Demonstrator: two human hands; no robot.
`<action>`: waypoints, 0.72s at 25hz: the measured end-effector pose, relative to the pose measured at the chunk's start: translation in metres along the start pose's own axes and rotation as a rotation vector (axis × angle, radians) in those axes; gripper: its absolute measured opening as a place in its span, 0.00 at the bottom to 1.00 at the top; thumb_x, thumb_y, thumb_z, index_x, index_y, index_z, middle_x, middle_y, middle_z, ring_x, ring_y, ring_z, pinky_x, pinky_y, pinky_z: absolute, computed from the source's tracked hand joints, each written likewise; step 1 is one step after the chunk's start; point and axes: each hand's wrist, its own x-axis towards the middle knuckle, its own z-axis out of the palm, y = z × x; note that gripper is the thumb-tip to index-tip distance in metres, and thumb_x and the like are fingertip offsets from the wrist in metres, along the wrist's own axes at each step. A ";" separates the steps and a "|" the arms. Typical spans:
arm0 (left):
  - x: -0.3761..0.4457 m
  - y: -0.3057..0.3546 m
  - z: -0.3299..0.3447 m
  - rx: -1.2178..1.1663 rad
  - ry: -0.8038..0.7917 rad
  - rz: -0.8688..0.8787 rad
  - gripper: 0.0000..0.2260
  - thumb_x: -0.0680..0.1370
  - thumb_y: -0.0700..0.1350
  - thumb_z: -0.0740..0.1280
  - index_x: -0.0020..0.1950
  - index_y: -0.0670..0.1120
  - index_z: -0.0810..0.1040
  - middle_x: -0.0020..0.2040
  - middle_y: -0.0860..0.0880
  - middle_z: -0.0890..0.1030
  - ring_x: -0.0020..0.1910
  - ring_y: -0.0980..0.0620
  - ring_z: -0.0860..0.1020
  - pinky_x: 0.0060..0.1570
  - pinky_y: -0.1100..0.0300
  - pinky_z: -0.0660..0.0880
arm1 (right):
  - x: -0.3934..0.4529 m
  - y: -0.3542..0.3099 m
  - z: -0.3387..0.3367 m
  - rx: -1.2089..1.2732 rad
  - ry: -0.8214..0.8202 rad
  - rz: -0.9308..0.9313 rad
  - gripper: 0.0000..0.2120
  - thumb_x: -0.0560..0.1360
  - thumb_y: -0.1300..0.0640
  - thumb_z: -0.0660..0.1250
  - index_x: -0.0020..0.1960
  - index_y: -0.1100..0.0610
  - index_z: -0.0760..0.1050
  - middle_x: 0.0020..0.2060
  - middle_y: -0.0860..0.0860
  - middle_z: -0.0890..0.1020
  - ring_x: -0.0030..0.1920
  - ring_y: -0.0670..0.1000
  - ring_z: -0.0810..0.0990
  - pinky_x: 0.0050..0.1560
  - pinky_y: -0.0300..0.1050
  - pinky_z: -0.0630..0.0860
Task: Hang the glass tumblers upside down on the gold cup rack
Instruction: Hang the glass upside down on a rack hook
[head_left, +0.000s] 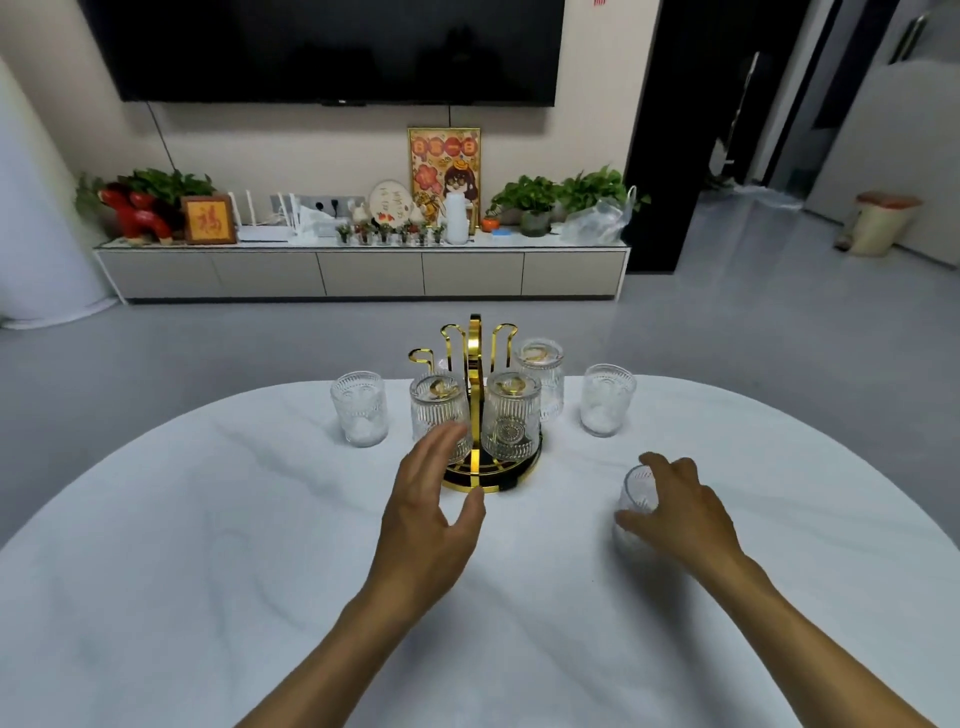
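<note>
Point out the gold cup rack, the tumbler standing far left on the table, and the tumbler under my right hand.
gold cup rack (475, 353), head view, on its central upright post.
far-left tumbler (359, 410), head view, on its ribbed side wall.
tumbler under the right hand (638, 488), head view, on its visible glass wall.

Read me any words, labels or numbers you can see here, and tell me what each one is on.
"福": gold character on the small framed plaque.
Tall framed poster: red characters, too blurred to read.
Round sign: handwriting, too small to read.
Tumblers and gold cup rack: none.
</note>
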 end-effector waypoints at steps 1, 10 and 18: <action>0.003 0.003 -0.002 -0.023 -0.028 -0.012 0.23 0.75 0.41 0.70 0.68 0.55 0.72 0.67 0.59 0.73 0.66 0.63 0.69 0.63 0.71 0.64 | -0.004 -0.004 -0.003 0.066 0.015 0.009 0.35 0.65 0.44 0.74 0.68 0.47 0.66 0.63 0.54 0.71 0.57 0.62 0.76 0.54 0.51 0.74; 0.037 0.029 -0.038 -0.930 -0.252 -0.582 0.18 0.74 0.57 0.71 0.58 0.49 0.82 0.55 0.44 0.84 0.51 0.46 0.83 0.53 0.52 0.79 | -0.045 -0.121 -0.033 1.256 -0.067 -0.301 0.30 0.56 0.45 0.81 0.56 0.44 0.75 0.59 0.52 0.78 0.57 0.56 0.81 0.58 0.63 0.77; 0.103 0.012 -0.082 -0.946 -0.045 -0.502 0.16 0.62 0.50 0.78 0.45 0.44 0.85 0.45 0.46 0.85 0.44 0.49 0.83 0.47 0.56 0.80 | -0.003 -0.196 -0.035 1.209 -0.235 -0.380 0.22 0.65 0.41 0.74 0.55 0.48 0.74 0.57 0.52 0.78 0.55 0.53 0.80 0.54 0.56 0.78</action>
